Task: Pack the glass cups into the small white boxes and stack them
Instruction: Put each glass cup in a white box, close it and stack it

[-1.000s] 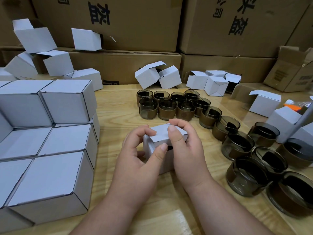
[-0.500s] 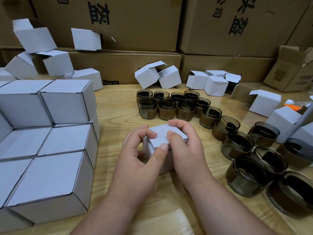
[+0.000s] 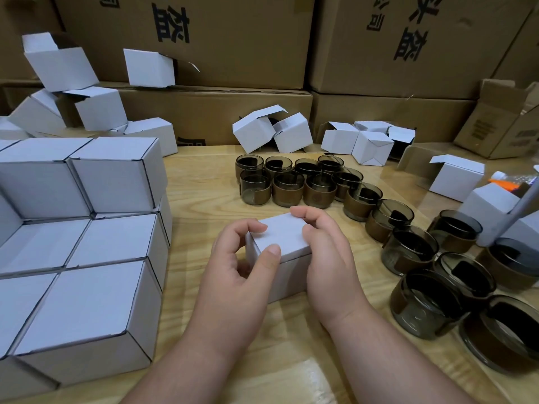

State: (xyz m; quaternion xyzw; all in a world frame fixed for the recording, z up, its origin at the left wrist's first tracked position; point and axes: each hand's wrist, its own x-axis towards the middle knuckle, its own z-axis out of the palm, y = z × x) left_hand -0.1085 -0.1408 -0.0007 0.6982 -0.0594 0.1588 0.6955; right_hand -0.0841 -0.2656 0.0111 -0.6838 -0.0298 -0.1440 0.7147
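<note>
Glass cups [image 3: 320, 188] sit in rows on the wooden table [image 3: 204, 182], close by so they are easy to grab. Both the left hand [image 3: 242, 266] and the right hand [image 3: 326, 258] curl around one small white box [image 3: 284, 237], probably pressing its lid flat. I cannot see inside it, and the stack of closed boxes [image 3: 87, 228] waits on the left.
</note>
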